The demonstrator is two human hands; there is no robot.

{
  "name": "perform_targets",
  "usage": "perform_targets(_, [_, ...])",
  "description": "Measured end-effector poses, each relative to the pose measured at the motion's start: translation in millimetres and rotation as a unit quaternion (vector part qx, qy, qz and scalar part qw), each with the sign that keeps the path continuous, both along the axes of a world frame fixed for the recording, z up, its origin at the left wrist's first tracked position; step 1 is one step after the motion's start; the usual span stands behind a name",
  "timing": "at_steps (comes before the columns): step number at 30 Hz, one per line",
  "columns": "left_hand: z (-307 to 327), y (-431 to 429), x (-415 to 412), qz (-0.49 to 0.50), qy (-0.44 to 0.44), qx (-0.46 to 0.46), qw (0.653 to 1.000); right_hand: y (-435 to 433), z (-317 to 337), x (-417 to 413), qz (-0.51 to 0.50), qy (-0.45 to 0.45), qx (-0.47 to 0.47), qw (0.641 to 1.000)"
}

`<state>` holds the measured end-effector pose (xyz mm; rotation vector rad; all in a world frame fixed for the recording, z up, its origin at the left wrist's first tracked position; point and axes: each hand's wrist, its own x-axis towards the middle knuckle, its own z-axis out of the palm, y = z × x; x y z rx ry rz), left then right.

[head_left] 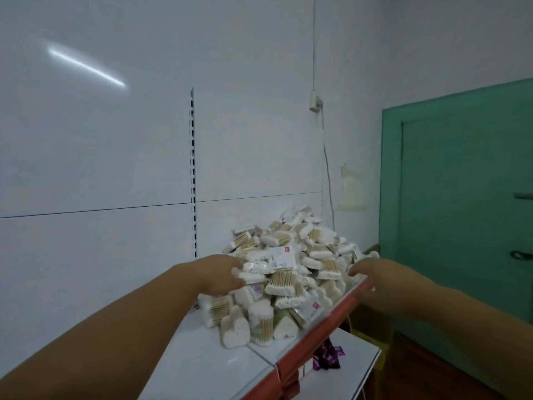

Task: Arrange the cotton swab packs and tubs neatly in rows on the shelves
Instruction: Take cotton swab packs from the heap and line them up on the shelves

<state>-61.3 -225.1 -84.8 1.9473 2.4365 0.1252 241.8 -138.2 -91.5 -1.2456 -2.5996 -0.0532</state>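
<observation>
1. Back panel (pixel 101 157): white, fills the view from 9 to 1 o'clock. A slotted upright (pixel 193 168) runs down its middle.
2. Green door (pixel 461 212): at 3 o'clock, beside the shelving.
3. Upper shelf (pixel 202 365): white with a red front edge (pixel 317 339), running from 6 o'clock up towards 3. Its left part is bare.
4. Lower shelf (pixel 346 376): at 5 o'clock, under the red edge. Only a purple packet (pixel 327 359) shows on it.
5. Cotton swab heap (pixel 288 264): one loose mound on the upper shelf, just below and right of centre. Packs lie at every angle, sticks pointing all ways, and the mound reaches right up to the red edge.
6. Left hand (pixel 222 272): against the heap's 9 o'clock flank, fingers bent towards the packs. It is too blurred to tell whether it grips one or only touches.
7. Right hand (pixel 372 275): at the heap's 3 o'clock flank, by the shelf edge. Its fingertips are at the packs, but its hold cannot be told either.
8. Heart-shaped tub (pixel 235 330): on edge at the heap's 7 o'clock foot, touching a round tub (pixel 261 321) that stands upright.
9. Wall socket (pixel 315 101): at 1 o'clock, with a cable hanging below it.

Progress, as judged: barely begun. No row is visible on either shelf and nothing has been sorted by kind. The whole mound is left to separate and line up.
</observation>
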Motion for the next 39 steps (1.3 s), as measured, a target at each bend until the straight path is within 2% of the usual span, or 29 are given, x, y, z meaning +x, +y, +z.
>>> perform_targets(4, [14,24,-26,0.057,0.01,0.015,0.998,59,-9,-37,0.023,-0.035,0.046,0.998])
perform_targets(9, [31,60,-67,0.089,-0.03,0.103,0.99,122,0,-112,0.073,0.084,0.084,0.99])
perform_targets(14, [6,112,-84,0.092,-0.109,0.182,0.973,169,9,-194,0.124,0.162,0.043,0.978])
perform_targets(17, [-1,137,-86,0.1,-0.187,0.269,0.94,197,16,-238,0.168,0.179,0.028,0.969])
perform_targets(20, [-1,146,-81,0.115,-0.244,0.338,0.902,225,22,-274,0.204,0.117,-0.021,0.972])
perform_targets(22, [0,144,-73,0.123,-0.275,0.375,0.877,240,23,-289,0.226,0.082,-0.02,0.971])
perform_targets(25, [-8,135,-57,0.133,-0.313,0.445,0.829,258,30,-290,0.256,0.136,-0.03,0.957])
perform_targets(26, [-10,132,-52,0.14,-0.324,0.465,0.812,263,35,-289,0.255,0.196,-0.073,0.944])
perform_targets(27, [-12,130,-49,0.149,-0.338,0.482,0.794,266,41,-287,0.258,0.275,-0.145,0.915])
perform_targets(29, [-12,130,-46,0.16,-0.378,0.508,0.757,266,52,-278,0.284,0.407,-0.339,0.799])
perform_targets(30, [-11,131,-47,0.159,-0.407,0.519,0.735,264,55,-273,0.312,0.433,-0.418,0.736])
perform_targets(31, [-10,132,-45,0.151,-0.44,0.522,0.715,259,58,-268,0.341,0.429,-0.473,0.689])
perform_targets(32, [-9,132,-44,0.138,-0.474,0.515,0.701,255,58,-266,0.376,0.405,-0.504,0.664])
perform_targets(33, [-10,133,-42,0.12,-0.506,0.499,0.693,248,57,-264,0.406,0.37,-0.515,0.658])
perform_targets(36, [-14,134,-35,0.073,-0.571,0.466,0.672,231,47,-265,0.469,0.272,-0.492,0.681])
perform_targets(39, [-12,131,-36,0.085,-0.558,0.489,0.665,218,41,-269,0.488,0.241,-0.468,0.696])
